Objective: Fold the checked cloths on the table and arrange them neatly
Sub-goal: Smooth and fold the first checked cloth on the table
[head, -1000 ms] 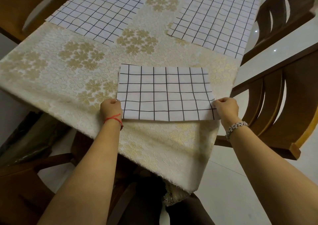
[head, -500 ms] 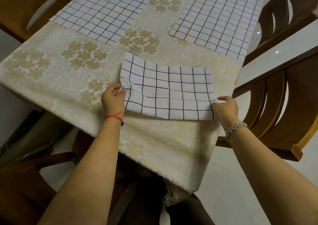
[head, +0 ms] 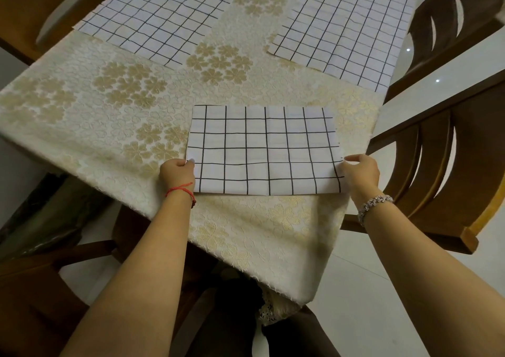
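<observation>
Checked cloth [head: 263, 149] pinched by left hand [head: 177, 173], seemingly by right hand [head: 360, 173] too.

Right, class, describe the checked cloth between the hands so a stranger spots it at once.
Find the table with the floral cover. At its near edge lies the nearest checked cloth, gripped at its sides by the left hand and right hand. The far left cloth and far right cloth look larger and lie untouched.
</observation>
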The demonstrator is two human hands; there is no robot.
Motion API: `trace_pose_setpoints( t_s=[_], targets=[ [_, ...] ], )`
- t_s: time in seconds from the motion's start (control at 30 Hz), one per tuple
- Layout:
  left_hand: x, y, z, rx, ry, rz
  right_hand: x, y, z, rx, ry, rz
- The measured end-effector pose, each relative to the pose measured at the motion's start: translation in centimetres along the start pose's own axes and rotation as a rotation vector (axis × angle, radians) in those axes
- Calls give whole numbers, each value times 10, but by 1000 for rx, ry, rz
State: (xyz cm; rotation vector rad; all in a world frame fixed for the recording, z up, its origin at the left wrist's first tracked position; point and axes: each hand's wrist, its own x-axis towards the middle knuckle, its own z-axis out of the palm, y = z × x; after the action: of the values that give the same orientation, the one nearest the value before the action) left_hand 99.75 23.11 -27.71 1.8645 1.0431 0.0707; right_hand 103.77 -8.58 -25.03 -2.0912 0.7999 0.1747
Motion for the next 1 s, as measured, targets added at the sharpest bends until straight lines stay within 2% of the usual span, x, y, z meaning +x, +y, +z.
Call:
trace_pose_setpoints(
  t_s=[0.33,0.4,0.47,0.53,0.67,0.73,0.83,0.93,1.0],
  targets=[
    [-13,13,0,70,68,29,-1,-2,2,-65,-6,-25],
    [-21,20,2,219,157,93,-3,-4,7,-164,18,-112],
    [-27,22,8,349,193,253,-9,-6,16,-259,57,-275],
    [-35,22,18,385,126,412,-20,-6,28,-346,40,-469],
    [-61,15,45,558,-196,724,-45,3,59,-567,-108,-787],
    [-72,9,56,670,-301,766,-53,10,73,-644,-200,-888],
    [-75,-2,63,801,-340,743,-60,21,82,-703,-348,-895],
    [-70,-12,60,904,-328,768,-60,31,79,-724,-339,-882],
    [-67,-16,56,893,-325,774,-55,36,74,-753,-320,-868]
  ],
)
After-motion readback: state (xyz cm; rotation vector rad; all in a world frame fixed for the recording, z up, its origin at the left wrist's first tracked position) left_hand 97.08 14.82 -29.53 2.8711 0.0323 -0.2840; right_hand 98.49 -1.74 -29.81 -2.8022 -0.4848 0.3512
